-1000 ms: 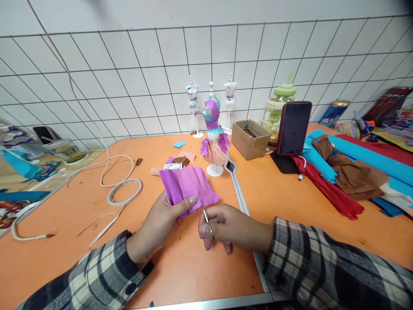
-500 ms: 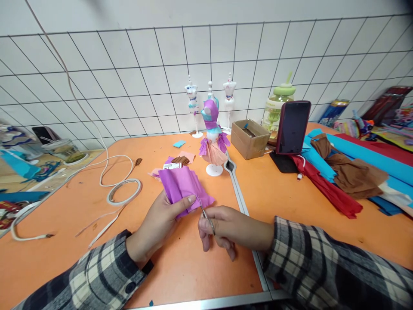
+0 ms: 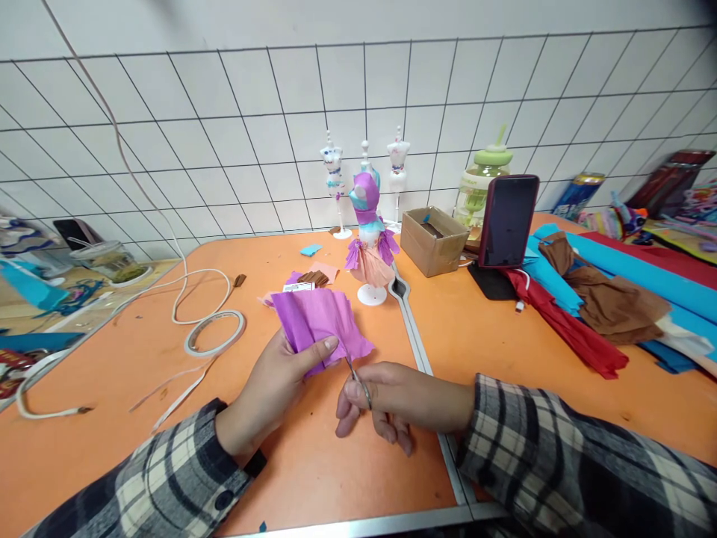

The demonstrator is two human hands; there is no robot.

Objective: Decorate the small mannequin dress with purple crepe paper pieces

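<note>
My left hand (image 3: 294,373) pinches a piece of purple crepe paper (image 3: 322,321), thumb on top and the other fingers beneath it. A pair of small metal scissors (image 3: 358,377) is in my right hand (image 3: 386,396), blades reaching the paper's lower edge near my left thumb. Beyond the paper stands a small mannequin (image 3: 370,232) dressed in purple, blue and peach crepe paper on a white round base. Behind the paper lie brown, peach and purple scraps (image 3: 314,278) and a white label.
White mini mannequins (image 3: 333,172) stand against the tiled wall. At right are a cardboard box (image 3: 434,243), a phone on a stand (image 3: 509,224), a green-lidded bottle (image 3: 487,175) and coloured crepe paper (image 3: 610,299). A tape roll (image 3: 216,333) and white cable lie left.
The purple paper has spread and shifted slightly in my left hand. My right hand's fingers have moved apart a little on the scissors.
</note>
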